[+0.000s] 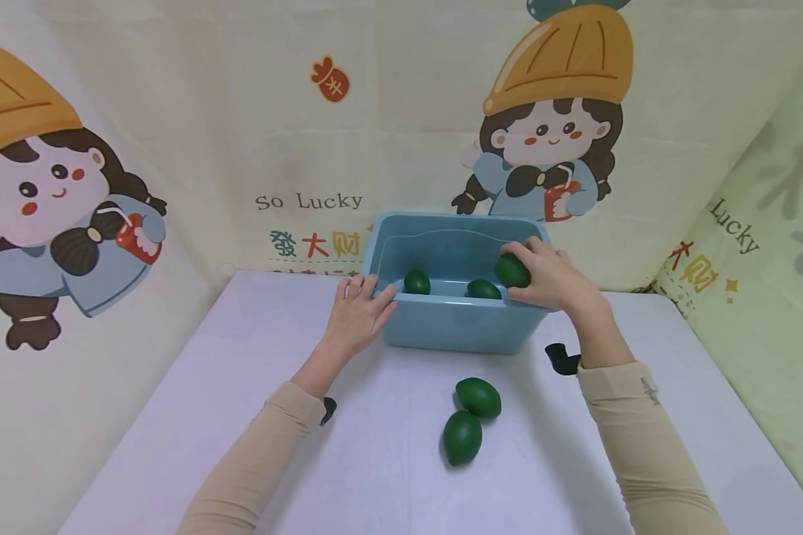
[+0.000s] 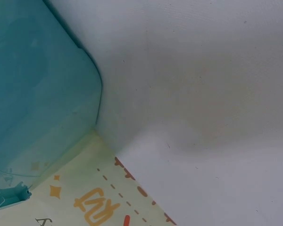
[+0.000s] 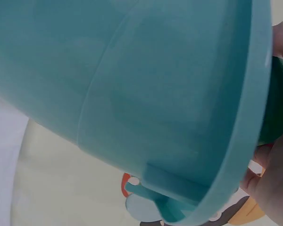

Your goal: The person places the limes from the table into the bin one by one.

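Note:
A light blue plastic bin (image 1: 451, 327) stands at the back of the table, its open top facing me. My right hand (image 1: 549, 275) grips a dark green, smooth oval fruit (image 1: 512, 270), avocado-like, over the bin's right front rim. In the right wrist view, fingers curl around this fruit (image 3: 278, 103) beyond the bin's rim. My left hand (image 1: 358, 312) rests at the bin's left front corner, thumb on the rim; the left wrist view shows only the bin's wall (image 2: 42, 94). Inside lie two similar fruits, one at left (image 1: 417, 282) and another nearer the middle (image 1: 484, 290), partly hidden by the front wall.
Two more green fruits, one farther (image 1: 478, 397) and one nearer (image 1: 462, 438), lie close together on the white table (image 1: 375, 475) in front of the bin. A cartoon-printed cloth (image 1: 415, 148) hangs right behind the bin and along both sides.

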A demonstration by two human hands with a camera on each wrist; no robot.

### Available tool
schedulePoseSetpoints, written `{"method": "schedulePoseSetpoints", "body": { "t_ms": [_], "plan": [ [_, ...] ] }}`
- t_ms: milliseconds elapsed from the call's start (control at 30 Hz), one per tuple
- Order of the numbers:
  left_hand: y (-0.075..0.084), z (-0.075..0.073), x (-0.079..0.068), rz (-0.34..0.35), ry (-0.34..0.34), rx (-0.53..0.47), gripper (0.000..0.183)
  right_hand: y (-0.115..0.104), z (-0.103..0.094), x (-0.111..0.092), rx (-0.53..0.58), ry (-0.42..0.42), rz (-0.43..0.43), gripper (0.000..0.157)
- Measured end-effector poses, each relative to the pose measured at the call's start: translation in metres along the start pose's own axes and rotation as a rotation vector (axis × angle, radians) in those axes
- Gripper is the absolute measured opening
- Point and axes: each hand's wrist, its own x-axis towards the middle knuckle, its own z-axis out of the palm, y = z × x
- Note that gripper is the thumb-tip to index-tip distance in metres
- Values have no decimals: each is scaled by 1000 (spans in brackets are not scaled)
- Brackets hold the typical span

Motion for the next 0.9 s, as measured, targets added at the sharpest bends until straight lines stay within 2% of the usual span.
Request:
{"method": "schedulePoseSetpoints", "body": {
  "t_ms": [467,900],
  "plan": [
    [1,0,0,-3,-1,8,52,8,4,13,7,-15,34,60],
    [2,-2,-1,-21,-35,-4,56,12,4,16,-5,-24,50,60]
  ]
}}
